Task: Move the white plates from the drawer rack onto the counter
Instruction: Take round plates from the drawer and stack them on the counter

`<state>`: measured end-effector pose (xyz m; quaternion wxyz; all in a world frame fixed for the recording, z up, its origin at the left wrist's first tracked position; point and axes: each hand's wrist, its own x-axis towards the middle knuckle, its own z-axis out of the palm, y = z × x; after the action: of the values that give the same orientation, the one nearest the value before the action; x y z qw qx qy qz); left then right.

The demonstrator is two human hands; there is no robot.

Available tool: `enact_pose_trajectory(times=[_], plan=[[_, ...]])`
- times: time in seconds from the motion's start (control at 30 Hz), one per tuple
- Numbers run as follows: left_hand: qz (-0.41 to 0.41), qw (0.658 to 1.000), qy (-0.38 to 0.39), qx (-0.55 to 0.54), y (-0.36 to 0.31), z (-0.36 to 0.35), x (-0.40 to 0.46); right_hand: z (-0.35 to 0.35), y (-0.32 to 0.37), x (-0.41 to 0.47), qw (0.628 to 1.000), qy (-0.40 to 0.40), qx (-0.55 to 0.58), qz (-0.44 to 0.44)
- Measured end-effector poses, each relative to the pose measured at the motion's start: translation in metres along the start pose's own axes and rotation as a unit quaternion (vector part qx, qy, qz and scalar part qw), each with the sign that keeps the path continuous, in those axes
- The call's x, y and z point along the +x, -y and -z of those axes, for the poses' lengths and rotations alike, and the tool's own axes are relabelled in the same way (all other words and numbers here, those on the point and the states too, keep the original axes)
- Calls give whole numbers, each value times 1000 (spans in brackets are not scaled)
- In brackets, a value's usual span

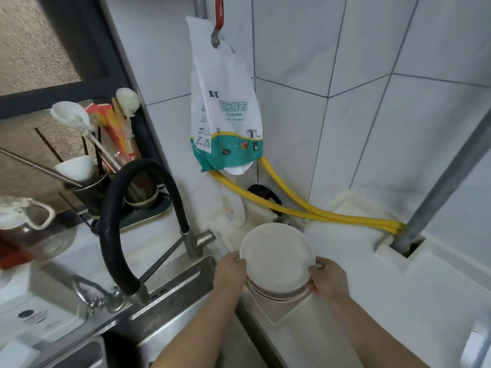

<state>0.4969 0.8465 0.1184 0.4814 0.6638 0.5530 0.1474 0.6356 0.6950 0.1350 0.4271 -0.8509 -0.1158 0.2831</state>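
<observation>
At the far left of the counter (398, 301), a lidded jar (25, 229) of dark liquid stands blurred beside something red. Behind it a utensil holder (90, 192) bristles with a white ladle (71, 115), chopsticks and a brush. Next comes the black hose faucet (125, 213), arching over the steel sink (164, 301), its nozzle hanging near the sink's back edge.

Right of the sink, the left hand (230, 273) is curled around the left rim of a white plate (277, 257), thumb on top and fingers underneath. The plate is the top one of a small stack of white plates (279, 293); the stack sits above the counter just past the sink's right edge, and it may rest on a beige block-shaped thing (289, 314) below, though contact there is hard to judge. The right hand (328, 278) clasps the opposite rim the same way, thumb over the edge, fingers tucked beneath.

On the tiled wall above the plates hangs a white-and-teal cloth packet (225, 102) from a red hook (219, 19). Two yellow hoses (332, 215) run rightward along the wall's foot to a grey pipe (446, 181) that drops through a slot in the counter.
</observation>
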Motion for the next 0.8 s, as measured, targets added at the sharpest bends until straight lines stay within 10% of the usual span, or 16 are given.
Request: enact_pose_trajectory(times=[0.43, 0.8], plan=[[-17, 999, 8, 35, 16, -9, -1, -4, -7, 3, 995, 4, -97, 18], [-96, 946, 46, 307, 51, 10, -71, -1, -22, -54, 955, 54, -281, 74]])
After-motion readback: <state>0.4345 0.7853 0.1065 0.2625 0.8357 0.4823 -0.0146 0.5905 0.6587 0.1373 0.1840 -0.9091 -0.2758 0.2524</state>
